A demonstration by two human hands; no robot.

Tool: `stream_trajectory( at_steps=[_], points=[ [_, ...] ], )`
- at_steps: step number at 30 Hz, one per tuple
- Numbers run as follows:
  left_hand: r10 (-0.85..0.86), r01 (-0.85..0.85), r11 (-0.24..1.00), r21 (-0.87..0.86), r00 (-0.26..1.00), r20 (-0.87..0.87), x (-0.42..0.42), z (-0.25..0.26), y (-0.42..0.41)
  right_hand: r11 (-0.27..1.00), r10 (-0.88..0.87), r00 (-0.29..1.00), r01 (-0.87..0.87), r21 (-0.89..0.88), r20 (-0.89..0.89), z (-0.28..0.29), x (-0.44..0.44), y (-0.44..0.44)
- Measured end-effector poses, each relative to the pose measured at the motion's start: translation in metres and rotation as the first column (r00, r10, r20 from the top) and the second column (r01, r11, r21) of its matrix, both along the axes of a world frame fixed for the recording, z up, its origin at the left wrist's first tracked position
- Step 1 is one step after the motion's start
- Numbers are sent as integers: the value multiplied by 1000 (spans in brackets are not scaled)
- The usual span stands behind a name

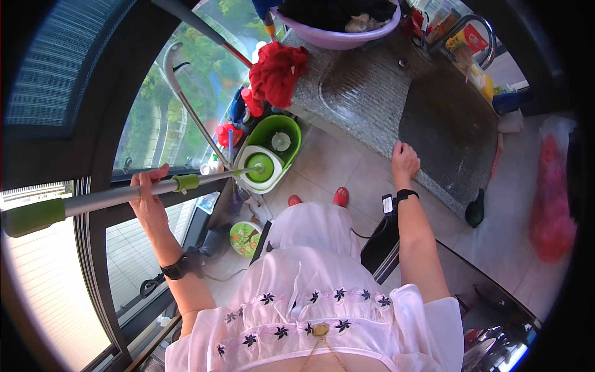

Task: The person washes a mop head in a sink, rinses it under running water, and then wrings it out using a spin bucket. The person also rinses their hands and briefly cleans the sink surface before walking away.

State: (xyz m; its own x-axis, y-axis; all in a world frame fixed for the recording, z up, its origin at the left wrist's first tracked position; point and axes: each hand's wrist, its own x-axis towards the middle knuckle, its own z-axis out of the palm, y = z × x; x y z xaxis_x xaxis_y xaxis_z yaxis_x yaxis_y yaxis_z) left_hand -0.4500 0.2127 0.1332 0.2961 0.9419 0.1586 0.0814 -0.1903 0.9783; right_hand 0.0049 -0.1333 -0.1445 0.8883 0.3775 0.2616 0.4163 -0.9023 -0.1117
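My left hand (pixel 151 190) is around the silver pole of a spin mop (pixel 111 200), which has green grips and a green collar. The pole slants down to a round green mop head (pixel 258 168) in the white spin basket of a green mop bucket (pixel 290 125). With curled fingers my right hand (pixel 406 162) holds the front edge of a grey stone laundry sink (pixel 344 121). A ribbed washboard surface (pixel 367 88) is to the left of its dark, wet basin (pixel 451 116). Both wrists wear black bands.
A lilac basin (pixel 325 39) of dark laundry stands on the sink, near a curved faucet (pixel 488 42). A red cloth (pixel 276 72) hangs at its left corner. Red bottles (pixel 252 102) and another pole (pixel 195 111) stand by the window. At right is a pink plastic bag (pixel 553 200).
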Motion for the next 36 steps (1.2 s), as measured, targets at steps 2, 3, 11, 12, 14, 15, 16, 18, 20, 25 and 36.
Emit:
stream_trajectory(
  at_steps=[2, 3, 11, 12, 14, 15, 16, 18, 20, 25, 36],
  points=[
    [2, -2, 1000, 23, 1000, 11, 3, -1, 0, 1000, -7, 1000, 7, 2, -17, 3, -1, 1],
    [-10, 10, 1000, 2, 999, 42, 2, -4, 1, 1000, -9, 1000, 9, 2, -21, 2, 0, -1],
    [-78, 93, 994, -52, 966, 247, 2, -28, 5, 1000, -12, 1000, 12, 5, -12, 2, 1, -1],
    [-98, 114, 992, -47, 961, 257, 3, -29, 4, 1000, -12, 1000, 13, 9, -8, 2, 0, 0],
    [-137, 154, 987, -37, 951, 278, 2, -35, 3, 1000, -13, 1000, 13, 17, -1, 2, 0, -1],
    [-155, 171, 985, -29, 944, 290, 2, -37, 3, 1000, -13, 1000, 13, 5, 5, 1, 0, 0],
    [-143, 153, 988, -22, 958, 249, 3, -39, 3, 1000, -12, 1000, 12, -6, 10, 0, 0, 0],
    [-113, 114, 993, 1, 980, 164, 4, -39, 2, 1000, -13, 1000, 13, -7, 18, 0, 0, 1],
    [-91, 88, 996, 28, 987, 134, 13, -37, -3, 1000, -15, 1000, 14, 16, 21, 1, -1, 0],
    [-103, 94, 993, 68, 984, 145, 11, -52, 6, 1000, -13, 999, 13, 24, -35, 4, -1, -2],
    [25, -33, 999, 30, 976, 217, 21, -48, 7, 1000, -25, 999, 25, 0, -43, 6, -4, 1]
  ],
)
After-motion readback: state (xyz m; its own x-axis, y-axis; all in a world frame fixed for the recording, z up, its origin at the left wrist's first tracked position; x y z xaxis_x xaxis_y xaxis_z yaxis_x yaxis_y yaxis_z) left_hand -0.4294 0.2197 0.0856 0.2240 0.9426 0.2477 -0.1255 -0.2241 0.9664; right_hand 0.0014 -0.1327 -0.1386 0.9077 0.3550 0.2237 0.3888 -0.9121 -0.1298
